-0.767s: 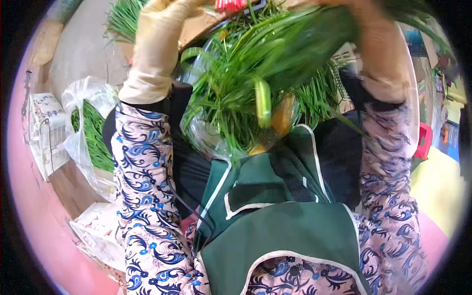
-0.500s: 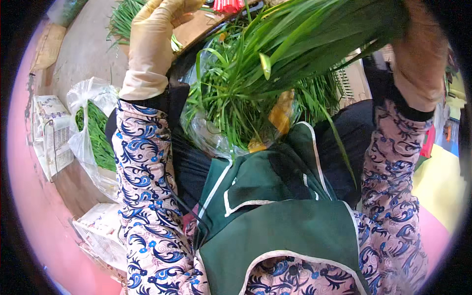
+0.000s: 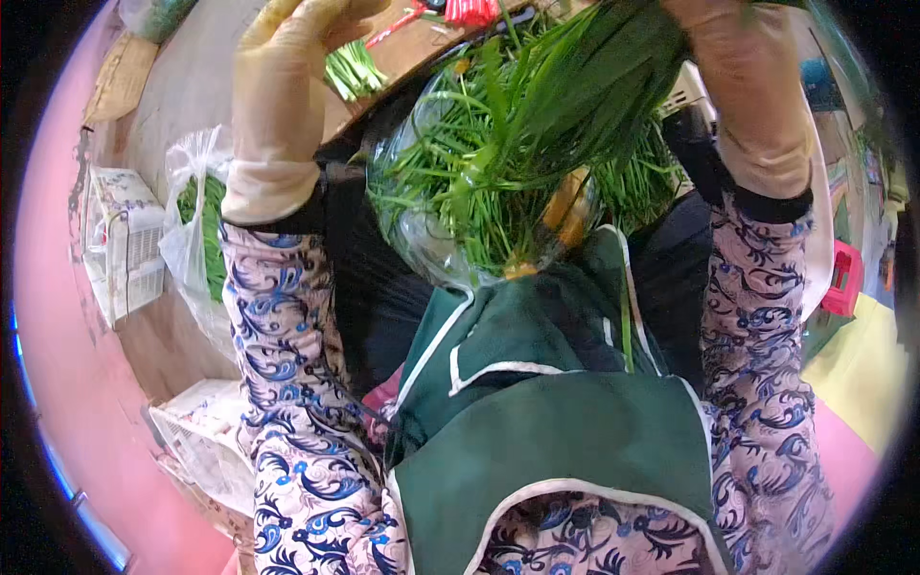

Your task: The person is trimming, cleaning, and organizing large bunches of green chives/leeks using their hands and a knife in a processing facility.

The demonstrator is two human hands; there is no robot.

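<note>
A bunch of long, flat green leaves, like garlic chives, hangs from my gloved right hand at the top right. Its fingers are closed around one end, partly cut off by the upper edge. My left hand, in a pale glove, is raised at the top left; its fingers reach to the right, apart, with nothing seen in them. Beneath the bunch, between my knees, sits a clear plastic bag filled with more green leaves. Orange-yellow patches show on the bag's near side.
Just beyond my left hand, cut pale-stemmed greens lie on a wooden board beside red strips. Another bag of greens stands at left, near white plastic baskets. A red-pink plastic object is at right.
My right hand has moved left with the bunch, whose leaves now hang lower over the bag. The left hand stays raised, and the whole view has shifted slightly.
</note>
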